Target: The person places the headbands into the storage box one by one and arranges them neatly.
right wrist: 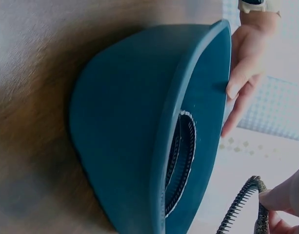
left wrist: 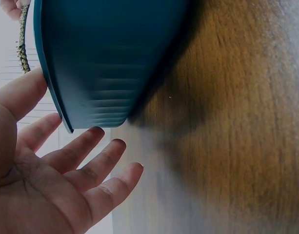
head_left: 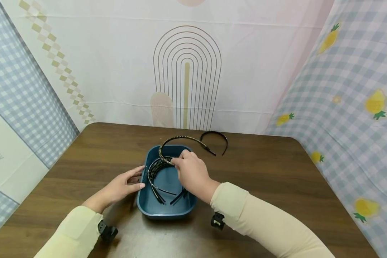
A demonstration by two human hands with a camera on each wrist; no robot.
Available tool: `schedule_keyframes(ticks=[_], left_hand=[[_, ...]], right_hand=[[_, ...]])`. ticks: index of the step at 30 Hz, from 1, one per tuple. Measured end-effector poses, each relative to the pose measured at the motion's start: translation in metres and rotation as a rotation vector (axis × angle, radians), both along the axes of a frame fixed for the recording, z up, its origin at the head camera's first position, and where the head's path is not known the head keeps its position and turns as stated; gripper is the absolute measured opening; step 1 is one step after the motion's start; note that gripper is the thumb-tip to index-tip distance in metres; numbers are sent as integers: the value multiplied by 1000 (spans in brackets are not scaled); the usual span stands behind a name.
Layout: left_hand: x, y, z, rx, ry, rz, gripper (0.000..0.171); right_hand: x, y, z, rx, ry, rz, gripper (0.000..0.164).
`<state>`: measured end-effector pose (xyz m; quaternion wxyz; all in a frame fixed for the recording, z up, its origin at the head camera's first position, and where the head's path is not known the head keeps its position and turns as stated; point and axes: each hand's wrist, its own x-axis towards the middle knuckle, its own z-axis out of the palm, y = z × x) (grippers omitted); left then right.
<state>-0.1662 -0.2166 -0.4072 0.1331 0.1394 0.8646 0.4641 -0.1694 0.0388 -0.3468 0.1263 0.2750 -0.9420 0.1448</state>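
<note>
My right hand (head_left: 192, 173) pinches a black-and-gold toothed headband (head_left: 177, 137) by its band, over the far part of a blue plastic basin (head_left: 167, 215). Small comb teeth line its inner side in the right wrist view, where finger and thumb (right wrist: 281, 197) grip it. Several more headbands (head_left: 153, 172) lie nested inside the basin, their ends toward me. My left hand (head_left: 119, 186) rests at the basin's left rim with fingers spread; in the left wrist view its thumb (left wrist: 29, 90) touches the rim and the other fingers lie along the outer wall.
A thin black headband (head_left: 226, 138) lies on the brown wooden table (head_left: 261, 172) behind the basin, to the right. A patterned cloth (head_left: 245, 71) hangs at the table's back edge, and checked cloth (head_left: 351, 118) hangs along the right side.
</note>
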Motion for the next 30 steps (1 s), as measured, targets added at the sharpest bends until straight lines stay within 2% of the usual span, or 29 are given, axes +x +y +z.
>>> schedule_keyframes(ticks=[11, 21, 30], left_hand=[[-2, -3, -1, -14, -7, 8, 67], [-1, -1, 0, 5, 3, -15, 66], [-1, -2, -1, 11, -6, -16, 67]], right_hand=[[5, -29, -3, 183, -77, -17, 29], [1, -42, -5, 163, -215, -45, 30], [-3, -49, -8, 127, -305, -53, 31]])
